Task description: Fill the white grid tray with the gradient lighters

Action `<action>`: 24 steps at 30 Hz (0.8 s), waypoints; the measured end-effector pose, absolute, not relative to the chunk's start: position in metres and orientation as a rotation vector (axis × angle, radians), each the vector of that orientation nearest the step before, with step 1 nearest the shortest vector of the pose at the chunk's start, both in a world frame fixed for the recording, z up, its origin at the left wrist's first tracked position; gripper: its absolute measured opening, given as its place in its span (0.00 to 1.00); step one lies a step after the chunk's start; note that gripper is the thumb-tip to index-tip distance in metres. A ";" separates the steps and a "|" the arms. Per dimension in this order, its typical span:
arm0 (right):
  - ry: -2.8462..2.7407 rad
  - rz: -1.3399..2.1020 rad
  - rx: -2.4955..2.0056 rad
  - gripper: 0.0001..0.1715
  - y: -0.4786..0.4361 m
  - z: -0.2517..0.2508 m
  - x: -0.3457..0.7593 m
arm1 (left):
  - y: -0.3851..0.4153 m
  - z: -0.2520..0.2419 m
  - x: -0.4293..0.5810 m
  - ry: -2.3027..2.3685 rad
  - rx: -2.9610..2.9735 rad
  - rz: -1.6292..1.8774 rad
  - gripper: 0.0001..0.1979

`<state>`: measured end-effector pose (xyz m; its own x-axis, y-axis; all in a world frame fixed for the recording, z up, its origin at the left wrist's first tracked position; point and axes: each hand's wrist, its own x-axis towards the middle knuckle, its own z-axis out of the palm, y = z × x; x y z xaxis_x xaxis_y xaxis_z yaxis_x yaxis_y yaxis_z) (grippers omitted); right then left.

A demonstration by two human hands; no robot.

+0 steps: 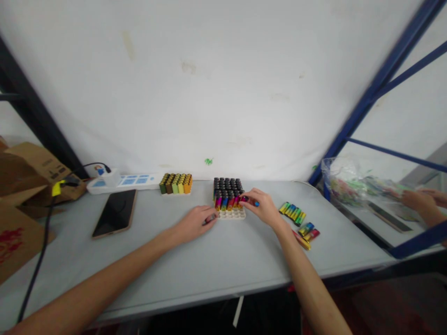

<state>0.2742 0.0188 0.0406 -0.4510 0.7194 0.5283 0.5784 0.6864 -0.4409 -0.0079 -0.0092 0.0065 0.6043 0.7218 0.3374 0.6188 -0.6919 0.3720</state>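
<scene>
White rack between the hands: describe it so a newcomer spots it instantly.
On the grey table against the white wall, look between the left hand and right hand. The white rack there holds upright dark-topped cylinders. Unlike the yellow-topped block to its left, it shows bare holes along its front.

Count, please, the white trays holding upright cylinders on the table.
2: the left tray, beside the power strip; the right tray, between the left hand and right hand.
</scene>
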 end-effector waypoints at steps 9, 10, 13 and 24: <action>-2.117 0.252 -1.051 0.18 0.020 0.035 0.274 | -0.008 0.003 -0.008 1.092 2.616 0.709 0.07; -2.097 0.247 -1.096 0.19 0.020 0.034 0.272 | -0.008 0.003 -0.008 1.086 2.619 0.711 0.07; -2.018 0.280 -1.203 0.21 0.020 0.031 0.264 | -0.008 0.003 -0.008 1.085 2.625 0.718 0.07; -1.826 0.459 -1.257 0.31 0.015 0.019 0.241 | -0.008 0.004 -0.008 1.086 2.613 0.723 0.07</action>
<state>0.2410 0.0148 0.0186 -0.1336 0.8899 0.4362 0.5776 0.4276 -0.6953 -0.0077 -0.0081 0.0042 0.6058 0.7117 0.3557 0.6030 -0.7023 0.3784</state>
